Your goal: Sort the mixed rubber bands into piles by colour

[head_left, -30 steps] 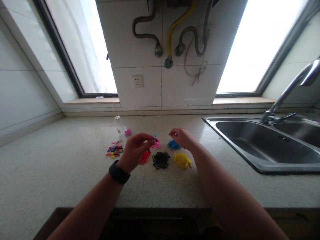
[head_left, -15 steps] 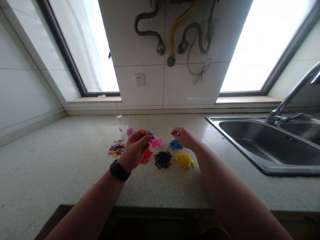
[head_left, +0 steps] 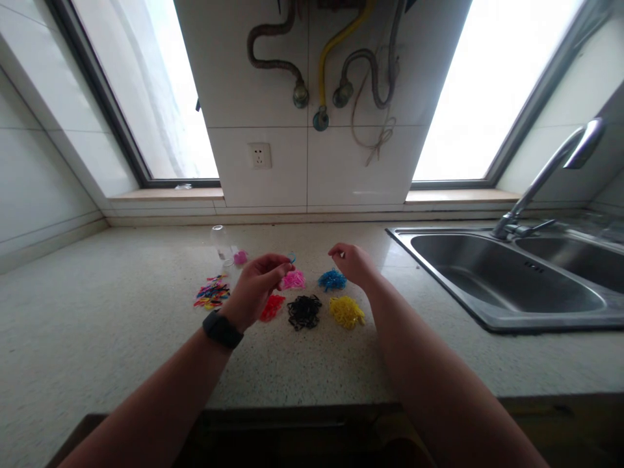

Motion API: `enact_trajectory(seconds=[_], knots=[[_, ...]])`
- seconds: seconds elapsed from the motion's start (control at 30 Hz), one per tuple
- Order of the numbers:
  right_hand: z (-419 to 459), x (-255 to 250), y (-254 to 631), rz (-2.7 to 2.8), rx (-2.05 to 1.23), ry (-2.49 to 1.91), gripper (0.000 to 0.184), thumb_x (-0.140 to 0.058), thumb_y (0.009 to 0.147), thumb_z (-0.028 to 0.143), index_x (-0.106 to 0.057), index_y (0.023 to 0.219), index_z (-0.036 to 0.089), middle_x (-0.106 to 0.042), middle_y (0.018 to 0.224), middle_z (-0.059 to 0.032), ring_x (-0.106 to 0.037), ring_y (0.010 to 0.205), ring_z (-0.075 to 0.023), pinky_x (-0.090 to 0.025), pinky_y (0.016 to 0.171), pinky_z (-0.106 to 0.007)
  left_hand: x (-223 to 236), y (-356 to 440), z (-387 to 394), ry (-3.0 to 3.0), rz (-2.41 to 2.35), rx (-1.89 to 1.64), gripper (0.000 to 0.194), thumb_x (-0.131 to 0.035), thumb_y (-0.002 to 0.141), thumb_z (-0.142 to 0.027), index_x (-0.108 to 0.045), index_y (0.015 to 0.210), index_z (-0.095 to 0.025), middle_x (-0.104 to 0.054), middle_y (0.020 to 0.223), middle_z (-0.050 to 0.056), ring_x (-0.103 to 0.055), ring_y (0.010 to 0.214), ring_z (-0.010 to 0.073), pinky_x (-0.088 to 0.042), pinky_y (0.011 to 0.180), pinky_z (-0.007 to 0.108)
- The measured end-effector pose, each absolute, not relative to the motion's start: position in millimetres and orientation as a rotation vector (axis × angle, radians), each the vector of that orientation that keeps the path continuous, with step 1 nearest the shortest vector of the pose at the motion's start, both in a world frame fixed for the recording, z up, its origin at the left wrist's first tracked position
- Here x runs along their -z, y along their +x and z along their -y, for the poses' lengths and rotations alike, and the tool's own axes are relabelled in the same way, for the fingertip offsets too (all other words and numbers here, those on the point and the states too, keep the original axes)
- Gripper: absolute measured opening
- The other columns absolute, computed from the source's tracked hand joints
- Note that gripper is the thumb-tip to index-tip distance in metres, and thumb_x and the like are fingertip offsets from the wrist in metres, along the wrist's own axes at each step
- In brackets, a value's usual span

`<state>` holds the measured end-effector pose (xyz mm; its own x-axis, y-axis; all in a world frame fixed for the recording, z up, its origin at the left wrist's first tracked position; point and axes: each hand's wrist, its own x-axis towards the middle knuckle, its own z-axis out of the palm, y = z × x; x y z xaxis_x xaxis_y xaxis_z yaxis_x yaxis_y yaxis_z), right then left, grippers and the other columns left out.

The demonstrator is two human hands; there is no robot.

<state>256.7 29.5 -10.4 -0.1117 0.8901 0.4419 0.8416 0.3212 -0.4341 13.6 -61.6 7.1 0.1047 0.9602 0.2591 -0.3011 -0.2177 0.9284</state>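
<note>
My left hand (head_left: 258, 285), with a dark watch on its wrist, pinches a small blue rubber band (head_left: 292, 259) between thumb and fingertips. Behind and below it lie a pink pile of bands (head_left: 294, 280) and a red pile (head_left: 272, 308), both partly covered. My right hand (head_left: 351, 262) hovers just above the blue pile (head_left: 332, 279), its fingers curled together; whether anything is in them cannot be made out. Nearer to me are a black pile (head_left: 305, 312) and a yellow pile (head_left: 346, 312). A mixed-colour pile (head_left: 212, 292) sits left of my left hand.
A clear plastic bottle or jar (head_left: 220, 243) stands at the back left, beside a small pink object (head_left: 240, 257). On the right, a steel sink (head_left: 487, 279) with a faucet (head_left: 531, 188) is set into the counter (head_left: 146, 338). A tiled wall with a socket (head_left: 260, 155) rises behind.
The view has shifted, so the scene sits slightly further left. The blue band in my left fingertips shows less of its loop. My right hand stays closed above the blue pile.
</note>
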Motion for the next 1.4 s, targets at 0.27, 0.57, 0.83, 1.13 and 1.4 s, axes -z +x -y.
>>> enact_trajectory(seconds=[0.27,0.57,0.83,1.13,1.4], knots=[[-34,11,261,1.855,-0.102,-1.529,0.025,-0.053,0.085,0.024,-0.077,0.091,0.025,-0.074,0.084,-0.0035,-0.064,0.076,-0.0179,-0.044,0.073,-0.027,-21,26,39,2.067,-1.063,-1.002,0.019,-0.069,0.080,-0.031,-0.075,0.089,-0.016,-0.072,0.078,0.006,-0.062,0.069,0.0149,-0.046,0.061,0.025],[-33,11,263,1.848,-0.112,-1.523,0.024,-0.054,0.084,0.023,-0.076,0.093,0.026,-0.076,0.091,-0.0035,-0.067,0.087,-0.0190,-0.046,0.077,-0.028,-9,60,-14,2.479,-1.231,-0.546,0.026,-0.065,0.077,-0.035,-0.079,0.089,-0.016,-0.075,0.079,0.008,-0.067,0.071,0.0203,-0.045,0.065,0.029],[-34,13,263,1.859,-0.109,-1.500,0.025,-0.053,0.085,0.023,-0.076,0.092,0.026,-0.076,0.091,-0.0033,-0.067,0.087,-0.0188,-0.047,0.079,-0.027,-5,75,-21,2.459,-1.260,-0.417,0.024,-0.066,0.075,-0.033,-0.080,0.086,-0.017,-0.076,0.077,0.008,-0.067,0.069,0.0196,-0.043,0.063,0.028],[-35,13,263,1.875,-0.112,-1.505,0.025,-0.053,0.085,0.023,-0.076,0.094,0.026,-0.076,0.093,-0.0033,-0.067,0.090,-0.0194,-0.047,0.081,-0.028,-24,21,-18,2.462,-1.227,-0.669,0.033,-0.058,0.083,-0.040,-0.079,0.095,-0.017,-0.075,0.083,0.009,-0.063,0.072,0.0196,-0.042,0.066,0.028],[-34,12,261,1.890,-0.106,-1.494,0.025,-0.053,0.086,0.023,-0.076,0.094,0.025,-0.076,0.094,-0.0041,-0.067,0.090,-0.0193,-0.047,0.080,-0.028,3,-94,3,2.261,-1.559,-0.945,0.040,-0.058,0.082,-0.051,-0.075,0.098,-0.019,-0.074,0.087,0.007,-0.058,0.074,0.0196,-0.044,0.067,0.027]])
